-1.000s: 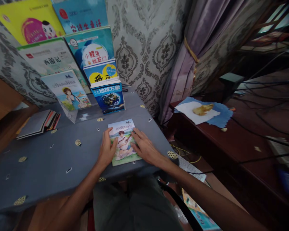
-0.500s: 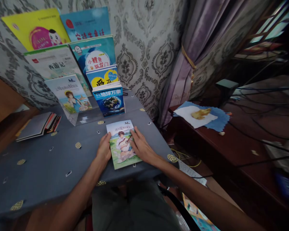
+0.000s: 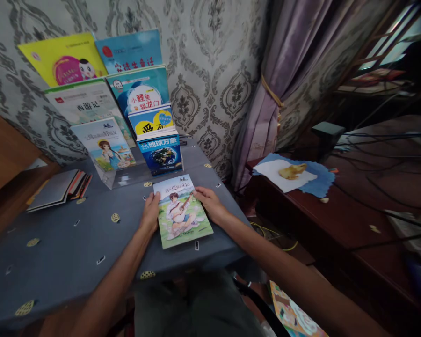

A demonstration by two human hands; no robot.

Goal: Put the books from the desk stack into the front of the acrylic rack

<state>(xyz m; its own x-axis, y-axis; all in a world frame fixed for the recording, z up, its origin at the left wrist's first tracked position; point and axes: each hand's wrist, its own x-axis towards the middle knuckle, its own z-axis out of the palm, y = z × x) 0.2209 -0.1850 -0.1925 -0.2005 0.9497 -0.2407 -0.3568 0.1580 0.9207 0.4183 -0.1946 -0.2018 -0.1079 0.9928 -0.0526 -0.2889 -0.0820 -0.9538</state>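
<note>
A thin paperback book [image 3: 180, 220], with a drawing of a guitar player on its cover, is held face up just over the front part of the table. My left hand [image 3: 150, 213] grips its left edge, thumb on top and the fingers hidden beneath. At the upper right edge, my right hand [image 3: 210, 203] holds it the same way, with the fingers partly out of sight. Just beyond the paperback, a blue book with a globe [image 3: 163, 154] stands in a clear tiered rack. Left of that, a book with a braided figure [image 3: 107, 147] stands in the rack's front row.
More books, among them a yellow book [image 3: 63, 61], fill the rack's rear tiers against the patterned wall. A small stack of books [image 3: 54, 189] lies on the cloth-covered table [image 3: 73, 262] at left. To the right, a dark red bench [image 3: 323, 220] carries a blue cloth [image 3: 315, 180] and cables.
My right hand has slid from over the cover to the paperback's right edge, uncovering the guitar picture. The view has tipped slightly upward.
</note>
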